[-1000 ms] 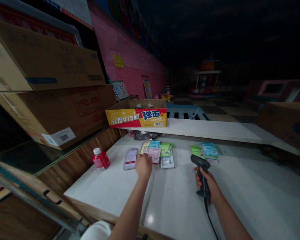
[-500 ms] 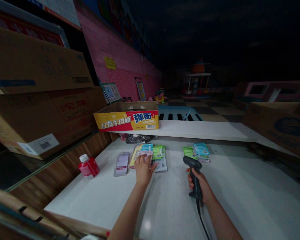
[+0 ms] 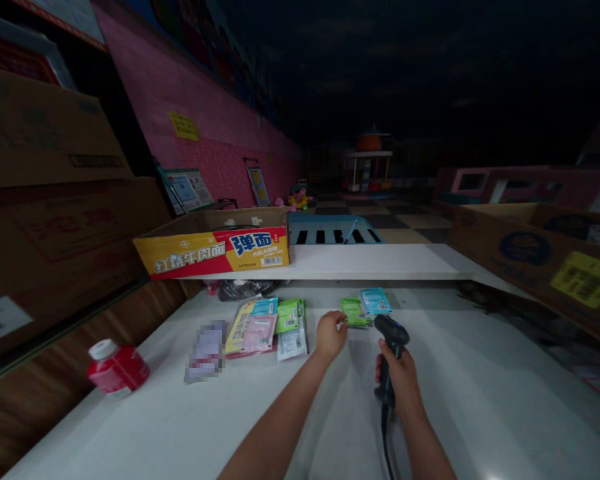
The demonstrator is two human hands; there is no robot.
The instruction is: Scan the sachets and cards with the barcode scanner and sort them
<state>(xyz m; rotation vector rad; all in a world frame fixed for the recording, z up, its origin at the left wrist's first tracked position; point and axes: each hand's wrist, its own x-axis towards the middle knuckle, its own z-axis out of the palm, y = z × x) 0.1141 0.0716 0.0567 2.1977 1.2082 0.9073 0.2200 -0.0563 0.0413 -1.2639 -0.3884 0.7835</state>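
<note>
My left hand (image 3: 331, 335) is closed, its fingers curled at the left edge of a green packet (image 3: 355, 312). Overlapping that packet on the right is a blue packet (image 3: 375, 301). A black barcode scanner (image 3: 387, 360) is upright in my right hand (image 3: 403, 373), which is wrapped around its handle; its cable hangs down toward me. Left of my left hand lies a group of flat packets: a yellow one (image 3: 239, 331), a pink one (image 3: 260, 333) on top, another green one (image 3: 287, 316) and a whitish one (image 3: 292, 343).
A phone-like slab with a blurred screen (image 3: 207, 350) and a red bottle with a white cap (image 3: 117, 368) stand on the left of the white counter (image 3: 190, 427). Behind, a raised ledge (image 3: 370, 260) bears a yellow-red carton (image 3: 215, 253) and a brown carton (image 3: 525, 250).
My left hand has left the packets on the left and moved right to the green packet. The pink packet now shows on the left group. The view has turned right; the scanner stays in my right hand.
</note>
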